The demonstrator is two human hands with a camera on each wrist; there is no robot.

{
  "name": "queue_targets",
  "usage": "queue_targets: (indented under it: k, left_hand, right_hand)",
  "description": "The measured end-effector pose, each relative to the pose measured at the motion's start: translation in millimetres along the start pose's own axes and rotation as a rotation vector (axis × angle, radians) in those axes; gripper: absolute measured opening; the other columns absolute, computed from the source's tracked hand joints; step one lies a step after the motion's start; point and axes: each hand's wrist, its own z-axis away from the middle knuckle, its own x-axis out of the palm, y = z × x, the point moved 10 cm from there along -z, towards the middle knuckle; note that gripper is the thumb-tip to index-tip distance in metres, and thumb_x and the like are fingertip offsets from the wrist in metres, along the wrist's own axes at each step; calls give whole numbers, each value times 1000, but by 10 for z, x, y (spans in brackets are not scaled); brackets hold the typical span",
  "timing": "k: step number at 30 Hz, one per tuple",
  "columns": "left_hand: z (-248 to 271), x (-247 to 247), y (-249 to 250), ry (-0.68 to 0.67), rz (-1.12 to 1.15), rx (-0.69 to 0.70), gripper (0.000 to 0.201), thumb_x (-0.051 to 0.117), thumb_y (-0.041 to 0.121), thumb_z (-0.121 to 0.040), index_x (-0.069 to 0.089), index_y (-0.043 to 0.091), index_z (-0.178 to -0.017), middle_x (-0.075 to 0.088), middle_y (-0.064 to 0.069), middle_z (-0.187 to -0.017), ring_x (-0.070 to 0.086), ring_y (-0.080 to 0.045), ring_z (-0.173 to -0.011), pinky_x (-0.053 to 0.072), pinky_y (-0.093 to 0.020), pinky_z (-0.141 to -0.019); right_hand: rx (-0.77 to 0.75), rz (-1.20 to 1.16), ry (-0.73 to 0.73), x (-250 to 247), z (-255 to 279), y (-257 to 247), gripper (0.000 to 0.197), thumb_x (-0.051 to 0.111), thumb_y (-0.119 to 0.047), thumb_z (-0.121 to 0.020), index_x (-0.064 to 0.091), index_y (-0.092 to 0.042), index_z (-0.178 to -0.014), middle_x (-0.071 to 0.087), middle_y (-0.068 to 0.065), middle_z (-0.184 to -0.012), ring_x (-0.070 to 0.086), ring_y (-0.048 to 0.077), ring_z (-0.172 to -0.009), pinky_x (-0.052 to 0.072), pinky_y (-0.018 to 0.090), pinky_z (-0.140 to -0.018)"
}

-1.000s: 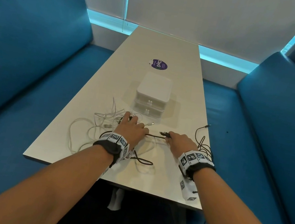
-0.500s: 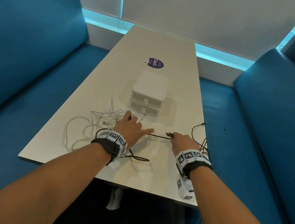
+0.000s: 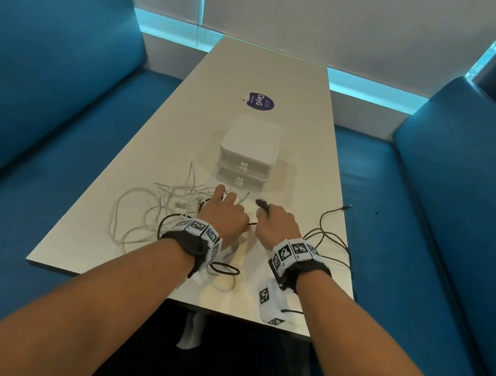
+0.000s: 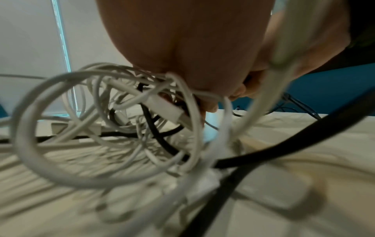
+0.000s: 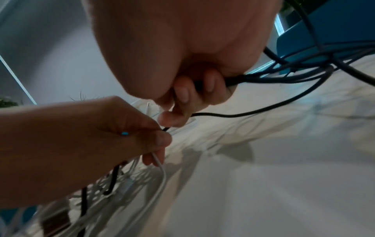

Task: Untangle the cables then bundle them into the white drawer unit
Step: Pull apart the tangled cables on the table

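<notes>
A tangle of white cables point(image 3: 152, 204) point(image 4: 105, 128) lies on the near left of the table, with a black cable point(image 3: 327, 234) point(image 5: 253, 112) threaded through it and looping off to the right. My left hand point(image 3: 226, 210) point(image 5: 129, 128) rests on the tangle and pinches the black cable and a thin white one. My right hand point(image 3: 273, 221) point(image 5: 194, 94) grips the black cable near its plug point(image 3: 262, 204), fingers curled round it. The white drawer unit point(image 3: 247, 151) stands just beyond both hands, its two drawers closed.
The long white table point(image 3: 260, 68) runs away from me between two blue benches point(image 3: 40, 107) point(image 3: 456, 190). A purple round sticker point(image 3: 260, 101) lies behind the drawer unit. A loose end of the black cable point(image 3: 346, 207) lies near the table's right edge.
My right hand has moved left and forward towards the left hand, shortening the stretch of black cable between them. The left thumb, spread half a second ago, has closed onto the cables.
</notes>
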Motion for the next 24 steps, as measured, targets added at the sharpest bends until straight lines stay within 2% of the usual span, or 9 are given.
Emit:
queue_targets:
  k: [3, 5, 7, 9, 14, 18, 20, 24]
  left_hand:
    - [8, -21, -22, 38, 27, -28, 26, 45, 23, -99, 70, 23, -109, 60, 3, -115, 40, -30, -120, 22, -54, -108]
    - [12, 6, -36, 64, 38, -41, 25, 49, 27, -99, 70, 24, -111, 59, 4, -120, 38, -30, -124, 20, -55, -107]
    - [17, 47, -65, 73, 50, -42, 25, 49, 31, -100, 71, 25, -112, 61, 6, -120, 38, -29, -127, 18, -56, -109]
    - [25, 63, -116, 80, 26, -36, 25, 49, 32, -101, 70, 24, -114, 63, 5, -117, 42, -29, -124, 18, -57, -110]
    - [46, 76, -237, 88, 15, -55, 20, 54, 25, -99, 68, 26, -114, 63, 6, -108, 47, -30, -117, 15, -61, -112]
    - [69, 26, -170, 125, 34, -40, 36, 39, 42, -106, 69, 24, -115, 64, 7, -118, 42, -30, -130, 16, -58, -114]
    - [76, 5, -101, 130, 36, -32, 38, 38, 42, -106, 70, 24, -112, 66, 7, -117, 43, -29, -128, 19, -55, -113]
    - [44, 32, -63, 86, 38, -45, 29, 44, 36, -104, 71, 28, -109, 68, 7, -111, 45, -28, -120, 21, -54, -111]
  right_hand:
    - [-9, -50, -115, 189, -6, -39, 32, 45, -33, -93, 67, -10, -95, 71, 12, -90, 66, 30, -80, 57, 39, -75]
    - [-5, -61, -171, 260, -8, 7, 32, 46, -34, -94, 68, -11, -96, 72, 11, -90, 67, 27, -80, 56, 36, -74]
    - [-13, -48, -187, 255, -16, 81, 33, 49, -38, -96, 68, -11, -99, 70, 10, -94, 64, 27, -82, 49, 32, -69]
    - [-16, -40, -161, 169, -23, 173, 33, 51, -41, -97, 68, -13, -101, 68, 10, -96, 62, 27, -86, 45, 32, -71]
    - [52, 39, -51, -154, -32, 480, 35, 50, -43, -99, 64, -17, -116, 66, 11, -104, 61, 29, -85, 48, 33, -73]
    - [129, 137, -62, -265, -57, 683, 37, 47, -42, -100, 64, -13, -113, 65, 8, -97, 62, 28, -83, 51, 33, -73]
    - [155, 165, -41, -287, -37, 684, 34, 47, -39, -100, 65, -12, -110, 65, 8, -97, 60, 29, -82, 49, 33, -71]
    - [87, 154, 79, -283, 30, 441, 35, 38, -39, -103, 58, -12, -114, 63, 14, -107, 62, 34, -94, 49, 37, -75]
